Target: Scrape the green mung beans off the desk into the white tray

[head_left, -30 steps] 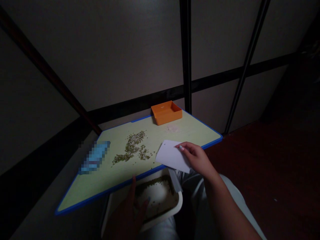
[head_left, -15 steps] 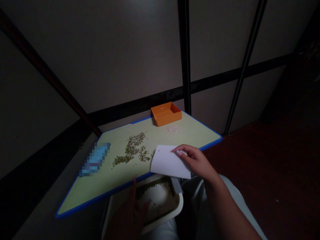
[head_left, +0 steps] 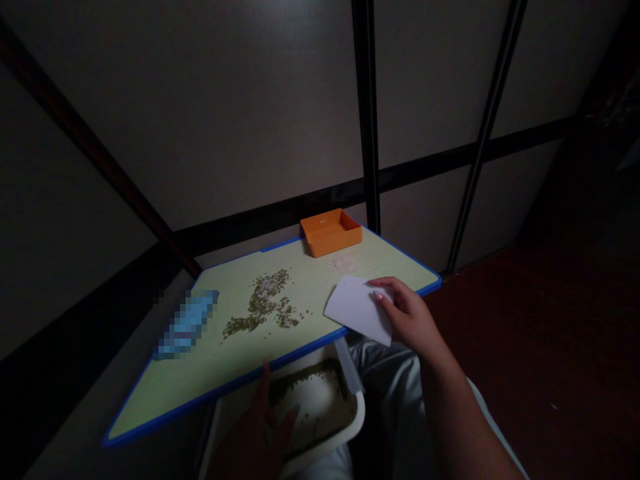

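My right hand (head_left: 407, 313) pinches a white card (head_left: 357, 307) with rounded corners between thumb and fingers. The card slants over the near right edge of a pale yellow-green board (head_left: 210, 377) with a blue rim. Left of the card lies a loose patch of small green grains (head_left: 273, 303), mixed with some paler bits. A thin pale patch of grains (head_left: 343, 264) lies further back. My left hand (head_left: 263, 427), in shadow, has thumb and forefinger apart, the forefinger at the board's front rim. Below it is a white tub (head_left: 356, 413) with green grains along its inner walls.
An orange open box (head_left: 337, 241) stands at the board's back edge, near the panelled wall (head_left: 270, 120). A light blue, blurred-out item (head_left: 187, 323) lies at the board's left edge. A translucent strip (head_left: 349, 365) is at the tub's right side. Dark red floor (head_left: 495, 333) stretches to the right.
My right hand has moved the card right and slightly back, away from the green grains, and turned it. My left hand stays almost where it was.
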A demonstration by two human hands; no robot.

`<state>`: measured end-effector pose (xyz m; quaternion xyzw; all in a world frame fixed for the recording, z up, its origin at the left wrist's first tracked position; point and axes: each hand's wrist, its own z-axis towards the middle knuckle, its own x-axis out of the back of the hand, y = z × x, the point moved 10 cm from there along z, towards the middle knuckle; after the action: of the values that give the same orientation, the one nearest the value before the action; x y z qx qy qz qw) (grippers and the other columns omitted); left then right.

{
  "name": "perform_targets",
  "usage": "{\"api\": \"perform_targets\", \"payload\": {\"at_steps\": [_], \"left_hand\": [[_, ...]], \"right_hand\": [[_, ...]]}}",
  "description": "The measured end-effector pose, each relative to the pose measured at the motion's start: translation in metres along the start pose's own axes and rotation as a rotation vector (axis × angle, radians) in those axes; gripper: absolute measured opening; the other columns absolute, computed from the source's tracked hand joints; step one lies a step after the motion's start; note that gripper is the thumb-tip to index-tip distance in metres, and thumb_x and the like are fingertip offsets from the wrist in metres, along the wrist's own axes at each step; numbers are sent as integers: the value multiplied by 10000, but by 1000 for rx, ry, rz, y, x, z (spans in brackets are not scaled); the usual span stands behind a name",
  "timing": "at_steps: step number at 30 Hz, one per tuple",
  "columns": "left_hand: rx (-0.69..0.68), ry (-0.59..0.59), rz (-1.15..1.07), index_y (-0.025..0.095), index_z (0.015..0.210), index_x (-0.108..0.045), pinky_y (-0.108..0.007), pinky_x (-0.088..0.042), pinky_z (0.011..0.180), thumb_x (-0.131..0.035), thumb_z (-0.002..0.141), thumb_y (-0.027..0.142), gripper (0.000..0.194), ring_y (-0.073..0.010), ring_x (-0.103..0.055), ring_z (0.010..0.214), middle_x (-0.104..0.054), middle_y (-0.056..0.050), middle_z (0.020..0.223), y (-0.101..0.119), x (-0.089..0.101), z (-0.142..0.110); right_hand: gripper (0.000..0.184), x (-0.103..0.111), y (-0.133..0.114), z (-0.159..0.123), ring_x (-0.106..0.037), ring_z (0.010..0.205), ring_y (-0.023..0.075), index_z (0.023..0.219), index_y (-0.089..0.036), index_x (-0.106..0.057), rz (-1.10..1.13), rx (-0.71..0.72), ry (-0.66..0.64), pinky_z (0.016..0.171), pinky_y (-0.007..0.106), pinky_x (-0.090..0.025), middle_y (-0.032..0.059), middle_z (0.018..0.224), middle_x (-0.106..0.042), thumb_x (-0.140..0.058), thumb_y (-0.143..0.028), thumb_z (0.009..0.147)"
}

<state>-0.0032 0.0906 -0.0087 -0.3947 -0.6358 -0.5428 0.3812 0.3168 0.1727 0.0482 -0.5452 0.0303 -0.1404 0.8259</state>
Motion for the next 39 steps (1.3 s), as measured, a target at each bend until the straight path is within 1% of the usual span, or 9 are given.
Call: {"api": "perform_targets", "payload": {"at_steps": [6,9,11,13,16,21,27,34,39], "left_hand": [[-8,-1,-9,181,1567,-73,-326,-459,750,-281,912,569,790,-195,-658,792,-658,3,819,-3,-1,2],[-10,8,-9,172,1565,-92,-324,-464,751,-298,907,570,796,-193,-657,782,-653,7,802,-3,-1,2],[-20,35,-18,172,1562,-114,-325,-467,765,-285,912,571,783,-193,-657,796,-650,6,802,-2,1,1],[-25,59,-23,174,1558,-146,-326,-468,766,-294,906,587,786,-196,-656,801,-649,5,806,-2,2,0],[-20,70,-17,180,1557,-159,-313,-469,749,-299,907,578,774,-195,-658,805,-645,7,788,-2,2,-1],[-19,63,-4,181,1561,-137,-305,-465,740,-297,908,572,778,-188,-656,788,-650,10,781,-3,1,1],[-15,44,1,191,1563,-130,-311,-450,765,-290,900,580,785,-189,-651,804,-657,11,811,-7,-2,2],[-10,21,-1,184,1562,-151,-306,-448,732,-287,889,634,821,-197,-648,790,-651,11,802,-8,-2,3],[-16,15,2,182,1564,-144,-310,-452,744,-287,890,627,820,-202,-649,806,-659,1,813,-6,-2,2]], "right_hand": [[577,12,5,-2,-542,549,196,1420,-196,-467,-52,-82,87,484,304,-399,18,695,-626,-569,-366,878],[652,20,5,-2,-516,507,196,1486,-169,-411,-101,-68,140,463,308,-377,-2,627,-595,-564,-357,881],[558,20,3,-1,-563,570,203,1414,-173,-518,-138,-34,148,509,317,-417,35,711,-657,-553,-352,887],[414,13,2,0,-630,698,218,1257,-178,-651,-134,2,114,601,335,-472,92,904,-728,-540,-351,897],[325,-3,6,2,-675,840,237,1092,-175,-729,-78,6,36,711,349,-508,119,1077,-751,-535,-358,906],[287,-28,10,0,-700,836,233,1031,-193,-755,-19,-20,-50,689,326,-521,98,1042,-779,-571,-366,894],[280,-41,8,-3,-712,878,239,1047,-201,-758,25,-15,-71,720,336,-530,103,1090,-777,-590,-359,889],[293,-47,0,-5,-703,892,236,1031,-185,-764,109,-12,-114,736,336,-527,106,1065,-778,-612,-375,869],[321,-36,2,-3,-689,862,236,1044,-158,-759,103,-26,-68,704,331,-515,126,1077,-771,-613,-380,863]]}}
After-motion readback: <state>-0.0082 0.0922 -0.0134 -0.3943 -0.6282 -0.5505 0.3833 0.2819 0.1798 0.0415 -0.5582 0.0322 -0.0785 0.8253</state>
